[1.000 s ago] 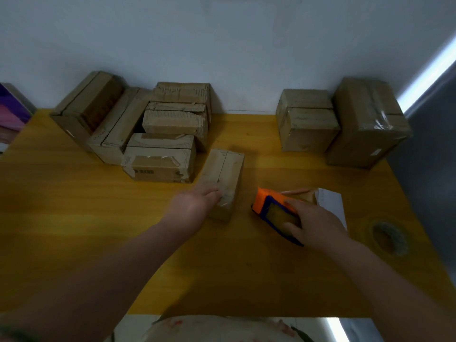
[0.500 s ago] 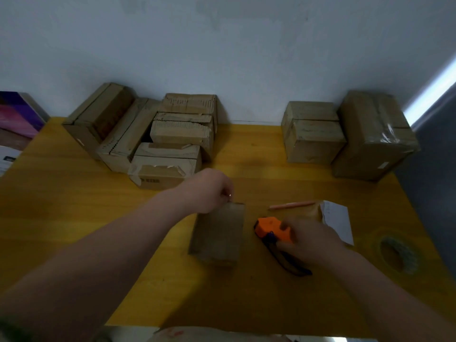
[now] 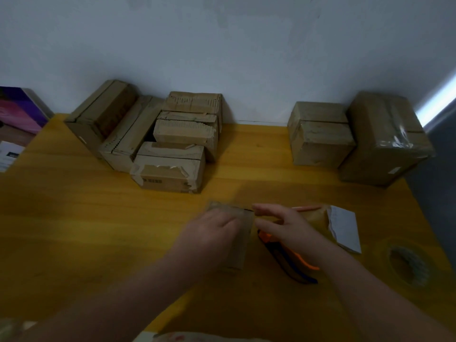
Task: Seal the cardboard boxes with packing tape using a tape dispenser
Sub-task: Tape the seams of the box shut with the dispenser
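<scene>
At nine o'clock, beyond the left edge of the yellow wooden table (image 3: 74,218), lie one purple-pink box (image 3: 22,109) and one white leaflet (image 3: 7,154). From ten to eleven o'clock a cluster of five cardboard boxes (image 3: 170,166) is packed tight, its rear ones against the wall (image 3: 222,45). The front one carries torn tape. Below it, from seven to nine o'clock, a broad stretch of bare wood runs to the near edge.

At six o'clock lies one small cardboard box (image 3: 243,243), apart from the cluster and well inside every table edge. The left hand (image 3: 212,230) rests on its top with fingers laid over it, loosely bent and blurred. Just right of it the right hand (image 3: 288,228) reaches to the box's far right corner, forefinger and thumb straight and spread wide, gripping nothing that shows. Under its palm lies one orange-and-blue tape dispenser (image 3: 299,274), beside the box; whether the palm touches it I cannot tell.

At four o'clock lie one pink-orange pencil (image 3: 306,207), one brown envelope (image 3: 315,218) and one white sheet (image 3: 343,228). At one to two o'clock a pair of larger cardboard boxes (image 3: 318,134) stands by the wall, the right one at the table's right edge. A bare lane at twelve o'clock parts it from the cluster. At five o'clock, near the right edge, is one ring (image 3: 397,255), either a tape roll or a hole
</scene>
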Motion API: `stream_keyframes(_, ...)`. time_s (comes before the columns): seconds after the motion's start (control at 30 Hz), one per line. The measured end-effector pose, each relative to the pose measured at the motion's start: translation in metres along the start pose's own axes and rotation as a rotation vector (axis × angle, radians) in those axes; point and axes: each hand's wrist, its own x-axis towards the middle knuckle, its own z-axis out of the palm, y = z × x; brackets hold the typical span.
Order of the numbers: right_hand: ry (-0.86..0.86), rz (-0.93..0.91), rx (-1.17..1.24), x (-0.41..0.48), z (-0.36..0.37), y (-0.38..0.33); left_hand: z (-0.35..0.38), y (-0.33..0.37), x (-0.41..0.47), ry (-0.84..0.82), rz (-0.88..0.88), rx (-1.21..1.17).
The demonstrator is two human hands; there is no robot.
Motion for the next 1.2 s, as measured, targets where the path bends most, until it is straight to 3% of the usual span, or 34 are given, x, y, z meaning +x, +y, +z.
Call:
stream_keyframes(0.13,0.019,0.031,0.044,0.003,0.002,-0.001,0.01,0.004,-0.01,-0.092,-0.056,0.026)
stream_keyframes(0.43,0.08,0.055,0.096,0.014,0.012,-0.001,0.017,0.0,-0.019,-0.078,0.001,0.026)
stream_keyframes(1.2,0.329,-0.241,-0.326,0.025,0.024,-0.003,0.016,0.0,-0.021,-0.015,0.034,-0.005)
